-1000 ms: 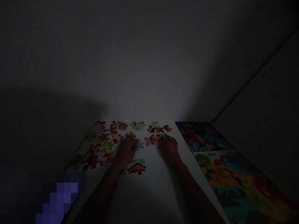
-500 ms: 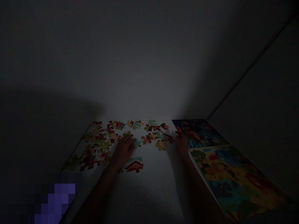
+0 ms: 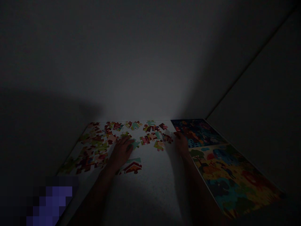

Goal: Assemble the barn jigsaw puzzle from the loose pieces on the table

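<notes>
The left hand (image 3: 121, 153) lies palm down on the white tabletop (image 3: 150, 191), fingers extended and held fairly narrow, with the fingertips at a teal jigsaw piece (image 3: 135, 143). The dim light does not show whether this piece is gripped or only touched.

The right hand (image 3: 181, 143) is arched palm down, its fingers (image 3: 176, 135) narrowed and pointing forward, just beside a cluster of dark red jigsaw pieces (image 3: 167, 137). Its fingertips reach the edge of an illustrated printed sheet (image 3: 225, 172). Whether this hand holds anything cannot be determined.

Between the hands lies a row of loose jigsaw pieces (image 3: 150, 137). Just forward of the left wrist, to its right, sits a joined group of jigsaw pieces (image 3: 131, 167) in red and teal, showing a roof-like shape. Further left, a dense spread of scattered jigsaw pieces (image 3: 94, 147) covers the tabletop up to its far edge.

The illustrated printed sheet runs along the right side of the tabletop, with a darker panel (image 3: 196, 133) at its far end. A plain wall (image 3: 150, 78) stands beyond. At lower left, a purple blurred patch (image 3: 51, 204) is too obscured to identify.
</notes>
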Demonstrator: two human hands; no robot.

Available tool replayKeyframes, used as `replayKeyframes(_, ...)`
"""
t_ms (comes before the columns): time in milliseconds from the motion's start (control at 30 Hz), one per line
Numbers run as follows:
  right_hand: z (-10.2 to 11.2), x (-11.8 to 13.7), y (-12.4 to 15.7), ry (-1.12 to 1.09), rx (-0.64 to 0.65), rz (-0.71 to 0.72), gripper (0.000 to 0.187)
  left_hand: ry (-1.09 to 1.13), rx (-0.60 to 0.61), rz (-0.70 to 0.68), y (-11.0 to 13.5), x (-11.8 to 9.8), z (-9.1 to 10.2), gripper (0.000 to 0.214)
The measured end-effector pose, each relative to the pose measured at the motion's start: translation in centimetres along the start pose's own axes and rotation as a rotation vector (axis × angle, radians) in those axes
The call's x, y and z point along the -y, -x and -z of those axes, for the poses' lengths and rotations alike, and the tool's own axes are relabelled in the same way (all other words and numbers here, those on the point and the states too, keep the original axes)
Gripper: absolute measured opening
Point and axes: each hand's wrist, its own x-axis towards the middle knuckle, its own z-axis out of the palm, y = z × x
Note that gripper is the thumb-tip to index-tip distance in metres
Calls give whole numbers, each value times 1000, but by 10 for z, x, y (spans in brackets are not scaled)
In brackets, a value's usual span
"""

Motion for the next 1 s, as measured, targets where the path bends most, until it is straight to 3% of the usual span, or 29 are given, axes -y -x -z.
replayKeyframes(300, -6, 6, 11, 212, 66, 164, 40, -14, 25, 2, 2, -7, 3, 31)
replayKeyframes(767, -27, 17, 26, 314, 82, 360, 34, 12, 89, -66, 9, -30, 14, 31)
replayKeyframes(1000, -52, 50, 33, 240, 153, 472, 36, 68, 177, -142, 18, -47, 7, 36)
